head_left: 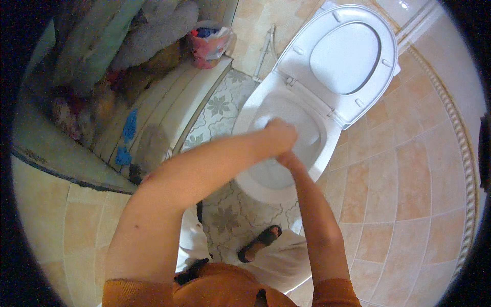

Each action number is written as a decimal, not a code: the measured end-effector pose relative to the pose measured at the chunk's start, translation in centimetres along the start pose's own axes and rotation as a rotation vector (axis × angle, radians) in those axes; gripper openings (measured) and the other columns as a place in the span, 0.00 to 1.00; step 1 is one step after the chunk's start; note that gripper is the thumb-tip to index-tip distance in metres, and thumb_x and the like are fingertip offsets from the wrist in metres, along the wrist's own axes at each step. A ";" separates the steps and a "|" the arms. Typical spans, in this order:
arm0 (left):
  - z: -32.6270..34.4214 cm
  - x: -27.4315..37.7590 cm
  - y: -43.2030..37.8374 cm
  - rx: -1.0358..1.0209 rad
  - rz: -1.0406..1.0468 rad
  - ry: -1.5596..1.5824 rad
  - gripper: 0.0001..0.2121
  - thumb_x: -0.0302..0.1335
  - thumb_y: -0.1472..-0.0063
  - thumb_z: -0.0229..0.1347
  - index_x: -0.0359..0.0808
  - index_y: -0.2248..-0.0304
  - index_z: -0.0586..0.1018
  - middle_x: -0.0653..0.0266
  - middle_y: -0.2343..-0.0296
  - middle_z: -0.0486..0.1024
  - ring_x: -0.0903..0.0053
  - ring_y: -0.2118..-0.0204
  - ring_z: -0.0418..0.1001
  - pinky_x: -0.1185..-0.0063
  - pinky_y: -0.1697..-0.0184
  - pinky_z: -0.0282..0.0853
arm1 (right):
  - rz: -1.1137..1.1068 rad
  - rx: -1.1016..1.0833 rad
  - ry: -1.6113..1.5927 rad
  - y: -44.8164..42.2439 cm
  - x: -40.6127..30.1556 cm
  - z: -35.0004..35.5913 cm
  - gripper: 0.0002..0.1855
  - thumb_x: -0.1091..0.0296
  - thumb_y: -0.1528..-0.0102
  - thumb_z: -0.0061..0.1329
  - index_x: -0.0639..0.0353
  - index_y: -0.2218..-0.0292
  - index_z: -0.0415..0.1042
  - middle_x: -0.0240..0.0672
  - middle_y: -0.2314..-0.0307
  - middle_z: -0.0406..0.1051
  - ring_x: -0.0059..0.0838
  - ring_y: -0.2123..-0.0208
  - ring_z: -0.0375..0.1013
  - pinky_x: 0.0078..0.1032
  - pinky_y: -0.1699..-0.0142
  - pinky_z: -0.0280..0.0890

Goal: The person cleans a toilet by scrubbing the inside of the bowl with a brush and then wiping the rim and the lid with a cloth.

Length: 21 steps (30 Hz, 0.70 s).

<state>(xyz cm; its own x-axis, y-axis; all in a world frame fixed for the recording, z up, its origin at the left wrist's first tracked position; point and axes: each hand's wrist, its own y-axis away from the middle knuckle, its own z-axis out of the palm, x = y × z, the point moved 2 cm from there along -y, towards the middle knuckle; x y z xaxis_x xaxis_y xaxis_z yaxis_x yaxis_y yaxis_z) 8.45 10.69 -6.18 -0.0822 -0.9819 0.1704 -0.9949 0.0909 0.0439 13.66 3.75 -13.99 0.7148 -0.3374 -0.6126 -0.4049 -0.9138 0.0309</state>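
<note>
Both my hands are together over the bowl of a white toilet point(249, 180), whose seat point(299, 50) and lid point(345, 57) are raised. My left hand point(282, 134) is bent in and its fingers look curled; it is blurred, and what it may hold is hidden. Just below it, my right hand point(284, 158) touches or nearly touches it, mostly covered by it. The inside of the bowl shows white around the hands.
At the left, a ledge point(172, 111) bears a pink and white bucket point(209, 46), blue crumpled items point(130, 124) and a heap of cloths point(153, 38). A pipe point(264, 51) runs up the tiled wall behind. My sandalled foot point(261, 243) stands on the patterned floor.
</note>
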 end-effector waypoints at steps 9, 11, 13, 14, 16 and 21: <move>-6.9 2.3 3.4 -0.036 0.158 -0.251 0.09 0.30 0.53 0.49 0.37 0.73 0.77 0.60 0.75 0.74 0.69 0.71 0.73 0.72 0.70 0.68 | 0.017 0.118 -0.226 3.4 -2.9 -4.4 0.21 0.68 0.53 0.47 0.60 0.57 0.59 0.35 0.59 0.62 0.29 0.57 0.60 0.25 0.53 0.56; -4.5 2.0 3.1 0.027 0.090 -0.230 0.08 0.29 0.54 0.49 0.37 0.74 0.77 0.60 0.75 0.74 0.69 0.71 0.73 0.73 0.70 0.68 | 0.018 0.229 -0.569 4.6 -2.4 -4.6 0.19 0.68 0.55 0.49 0.61 0.60 0.62 0.37 0.62 0.64 0.29 0.59 0.62 0.23 0.55 0.57; -0.5 1.7 2.5 0.048 0.039 -0.256 0.06 0.27 0.54 0.49 0.37 0.75 0.77 0.60 0.76 0.74 0.69 0.72 0.73 0.74 0.71 0.68 | 0.029 0.324 -0.731 6.1 -1.3 -4.3 0.17 0.68 0.55 0.49 0.61 0.63 0.63 0.36 0.66 0.66 0.26 0.62 0.64 0.21 0.58 0.59; 1.2 1.0 2.9 0.037 0.000 -0.302 0.06 0.26 0.54 0.49 0.37 0.76 0.77 0.61 0.77 0.74 0.69 0.73 0.73 0.73 0.72 0.68 | 0.028 0.350 -0.729 6.6 -1.2 -3.7 0.16 0.68 0.55 0.49 0.61 0.64 0.63 0.35 0.67 0.66 0.24 0.63 0.64 0.20 0.59 0.59; 4.6 -1.2 3.4 0.072 -0.035 -0.309 0.06 0.25 0.55 0.48 0.37 0.78 0.76 0.61 0.79 0.74 0.69 0.74 0.73 0.73 0.73 0.68 | 0.073 0.374 -0.718 7.8 -1.3 -2.9 0.14 0.70 0.54 0.47 0.61 0.64 0.63 0.33 0.69 0.66 0.21 0.65 0.64 0.19 0.60 0.59; -4.7 2.1 3.7 0.118 0.095 -0.389 0.05 0.25 0.56 0.49 0.37 0.80 0.76 0.59 0.81 0.73 0.68 0.76 0.73 0.73 0.74 0.68 | 0.199 0.542 -0.620 11.0 2.0 -2.6 0.12 0.71 0.53 0.45 0.61 0.65 0.64 0.31 0.71 0.66 0.19 0.68 0.64 0.17 0.63 0.60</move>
<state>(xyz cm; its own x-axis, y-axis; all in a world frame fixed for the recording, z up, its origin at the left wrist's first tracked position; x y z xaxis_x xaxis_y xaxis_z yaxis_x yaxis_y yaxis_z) 4.85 9.72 -1.06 -0.1676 -0.9616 -0.2174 -0.9798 0.1868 -0.0709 12.13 -7.55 -12.78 0.2228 -0.1508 -0.9631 -0.8206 -0.5623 -0.1018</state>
